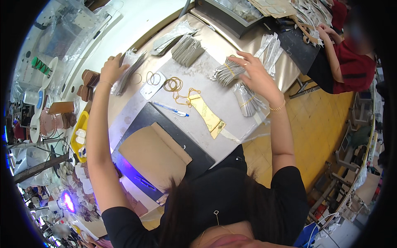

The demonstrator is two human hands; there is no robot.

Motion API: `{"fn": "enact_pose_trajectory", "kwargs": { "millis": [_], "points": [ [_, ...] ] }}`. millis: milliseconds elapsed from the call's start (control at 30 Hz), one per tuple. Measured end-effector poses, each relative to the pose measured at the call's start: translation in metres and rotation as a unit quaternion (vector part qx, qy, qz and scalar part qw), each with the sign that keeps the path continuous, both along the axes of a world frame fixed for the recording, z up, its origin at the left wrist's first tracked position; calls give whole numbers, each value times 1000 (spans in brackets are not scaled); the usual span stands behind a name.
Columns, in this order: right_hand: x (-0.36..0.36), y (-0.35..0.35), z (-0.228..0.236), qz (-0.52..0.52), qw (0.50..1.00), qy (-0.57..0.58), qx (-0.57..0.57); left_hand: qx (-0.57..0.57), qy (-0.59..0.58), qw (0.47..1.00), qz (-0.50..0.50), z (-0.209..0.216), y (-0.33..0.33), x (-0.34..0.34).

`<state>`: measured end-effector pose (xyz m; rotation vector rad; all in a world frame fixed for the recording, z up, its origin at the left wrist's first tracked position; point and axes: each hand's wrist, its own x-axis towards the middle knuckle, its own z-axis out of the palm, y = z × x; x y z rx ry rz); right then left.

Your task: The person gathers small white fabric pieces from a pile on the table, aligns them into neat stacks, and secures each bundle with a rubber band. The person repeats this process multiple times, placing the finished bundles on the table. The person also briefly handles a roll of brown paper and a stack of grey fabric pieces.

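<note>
At the far left of the table, my left hand (111,70) closes on the end of a stack of grey strips (131,71); the stack partly hides its grip. My right hand (255,75) is open, fingers apart, beside a banded bundle of grey strips (227,72). Just below that hand lies a second banded bundle (248,101). Between my arms are a gold-coloured strip (204,112), loose rubber bands (173,84) and a blue-and-white pen (170,108). A further stack of grey strips (187,51) stands at the back.
A brown panel (153,153) lies on a dark board (198,153) close to my body. On the left are a yellow tray (78,132), brown pieces (87,82) and a green thread spool (41,66). Another person in a red shirt (353,68) works at the far right.
</note>
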<state>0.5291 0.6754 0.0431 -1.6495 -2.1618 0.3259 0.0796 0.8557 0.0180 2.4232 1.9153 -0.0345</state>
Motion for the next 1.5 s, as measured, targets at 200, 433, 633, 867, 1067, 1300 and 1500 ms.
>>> {"fn": "enact_pose_trajectory", "kwargs": {
  "millis": [200,433,633,867,1067,1300,1500],
  "points": [
    [-8,53,-11,106,971,0,-213,25,-189,959,-209,43,-67,91],
    [-59,25,34,67,949,285,-120,-264,-537,796,-88,62,-142,169],
    [-104,-8,53,29,926,374,-30,-320,-773,544,61,87,-162,169],
    [-103,-8,49,82,957,255,111,-373,-769,505,117,85,-175,159],
    [-98,-13,32,32,938,338,73,-470,-743,468,91,81,-180,168],
    [-70,-29,26,135,672,696,-214,-457,-706,537,71,80,-176,156],
    [-35,-18,47,92,660,740,-87,-540,-476,682,-129,90,-186,152]
  ]
}}
